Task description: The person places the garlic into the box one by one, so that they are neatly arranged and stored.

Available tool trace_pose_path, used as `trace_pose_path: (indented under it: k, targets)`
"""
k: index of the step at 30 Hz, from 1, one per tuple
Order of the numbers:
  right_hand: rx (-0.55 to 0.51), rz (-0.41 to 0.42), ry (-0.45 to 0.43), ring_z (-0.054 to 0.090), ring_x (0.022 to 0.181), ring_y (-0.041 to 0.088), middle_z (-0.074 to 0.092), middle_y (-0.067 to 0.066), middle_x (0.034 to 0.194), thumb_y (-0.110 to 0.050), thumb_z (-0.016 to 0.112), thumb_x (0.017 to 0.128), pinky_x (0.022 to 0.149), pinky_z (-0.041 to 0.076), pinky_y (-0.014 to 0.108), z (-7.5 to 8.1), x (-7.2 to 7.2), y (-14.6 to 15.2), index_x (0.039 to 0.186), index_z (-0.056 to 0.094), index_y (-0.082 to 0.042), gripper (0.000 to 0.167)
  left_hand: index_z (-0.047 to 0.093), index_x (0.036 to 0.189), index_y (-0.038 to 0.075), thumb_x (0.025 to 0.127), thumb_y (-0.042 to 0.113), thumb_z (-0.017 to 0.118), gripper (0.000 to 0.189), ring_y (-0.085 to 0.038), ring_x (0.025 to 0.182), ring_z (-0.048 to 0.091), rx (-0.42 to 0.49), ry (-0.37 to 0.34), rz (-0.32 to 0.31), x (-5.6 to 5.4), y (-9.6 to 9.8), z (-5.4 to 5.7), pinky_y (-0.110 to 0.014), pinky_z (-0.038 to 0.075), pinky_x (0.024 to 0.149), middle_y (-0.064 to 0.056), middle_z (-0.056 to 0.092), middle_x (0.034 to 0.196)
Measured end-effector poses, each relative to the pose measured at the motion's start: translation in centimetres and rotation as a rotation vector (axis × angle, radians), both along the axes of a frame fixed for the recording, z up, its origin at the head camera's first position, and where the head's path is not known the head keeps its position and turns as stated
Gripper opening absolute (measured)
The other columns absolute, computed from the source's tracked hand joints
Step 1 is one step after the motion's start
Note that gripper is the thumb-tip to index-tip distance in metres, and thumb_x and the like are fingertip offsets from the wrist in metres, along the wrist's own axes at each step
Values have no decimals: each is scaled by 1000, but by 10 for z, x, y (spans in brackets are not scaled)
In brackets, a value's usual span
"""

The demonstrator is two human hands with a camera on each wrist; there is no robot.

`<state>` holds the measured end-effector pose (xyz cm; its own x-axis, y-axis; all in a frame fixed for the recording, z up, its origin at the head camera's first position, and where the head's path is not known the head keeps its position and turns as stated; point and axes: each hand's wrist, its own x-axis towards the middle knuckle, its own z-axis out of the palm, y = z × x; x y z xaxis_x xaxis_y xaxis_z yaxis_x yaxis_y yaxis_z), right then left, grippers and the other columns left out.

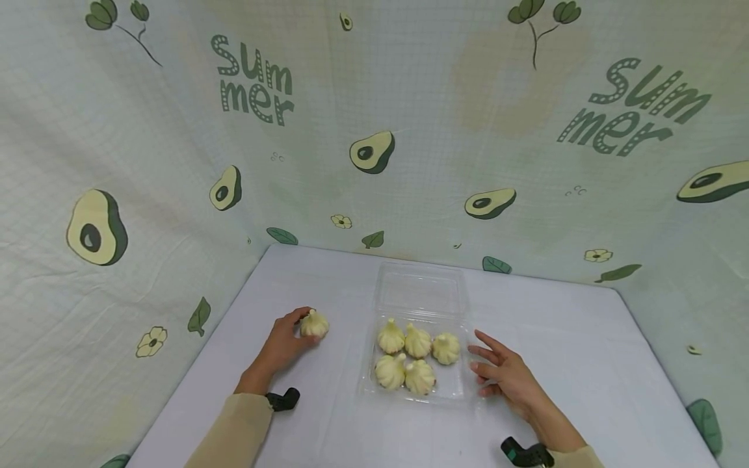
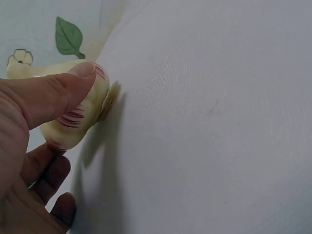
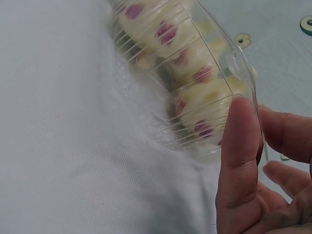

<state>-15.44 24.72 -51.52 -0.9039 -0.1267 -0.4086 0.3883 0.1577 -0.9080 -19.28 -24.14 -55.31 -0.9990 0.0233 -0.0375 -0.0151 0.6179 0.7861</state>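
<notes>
My left hand (image 1: 283, 341) pinches a pale garlic bulb (image 1: 314, 324) over the white table, left of a clear plastic box (image 1: 459, 390). In the left wrist view, the thumb (image 2: 58, 97) lies across this purple-streaked bulb (image 2: 73, 117), and its root end faces the tabletop. Several more garlic bulbs (image 1: 418, 340) sit in the box, in two rows, with the front right spot bare. At the box's right edge is my right hand (image 1: 506, 374), its fingers spread and loosely bent. In the right wrist view, its thumb (image 3: 239, 146) overlaps the ribbed side wall, fingertips near the rim.
The box's hinged lid (image 1: 421, 289) lies folded back towards the rear of the table (image 1: 328, 422). A printed cloth (image 1: 433, 97) with avocados and leaves hangs behind and at both sides. Black wrist mounts (image 1: 283, 399) are strapped on both arms.
</notes>
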Motion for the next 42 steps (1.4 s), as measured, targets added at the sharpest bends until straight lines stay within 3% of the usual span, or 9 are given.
trace_pose_path:
  k: [4,7,15,21,36,42]
  targets:
    - [1,-1,0,63,76,15,41,28,163,-4,69,101,60,62,32,-1,0,0,169,27,-18,81,51,155,17,92,28,84,72,-39,146,40,-9,-22,20,2,5,3,-64,38,117,-13,55,154]
    - [-1,-2,2,63,76,15,41,28,163,-3,69,101,60,62,32,-1,0,-1,169,27,-18,81,51,154,14,92,30,84,72,-38,144,41,-38,-27,48,3,7,4,-64,40,115,-15,54,153]
    - [-1,-6,4,63,75,14,42,29,162,-3,69,100,59,62,32,0,1,-1,168,28,-17,81,59,137,3,86,32,87,66,-43,132,40,-226,150,53,3,13,2,-63,30,110,-21,57,137]
    - [2,-12,0,63,75,15,42,29,162,-3,69,100,59,62,32,-1,1,-1,168,28,-18,81,60,133,5,83,32,90,65,-40,127,41,-272,191,50,2,20,10,-59,33,104,-20,55,134]
    - [-5,-3,3,63,76,15,42,28,162,-3,70,100,60,62,32,-2,0,0,168,28,-17,81,55,138,3,85,27,87,66,-34,121,46,-228,207,5,0,39,42,-47,44,94,-16,60,132]
    - [-6,-4,3,62,76,14,42,28,162,-3,70,100,59,62,31,-1,0,0,168,28,-17,81,52,141,2,86,23,87,68,-32,124,48,-187,203,-24,1,46,55,-49,49,101,-17,56,136]
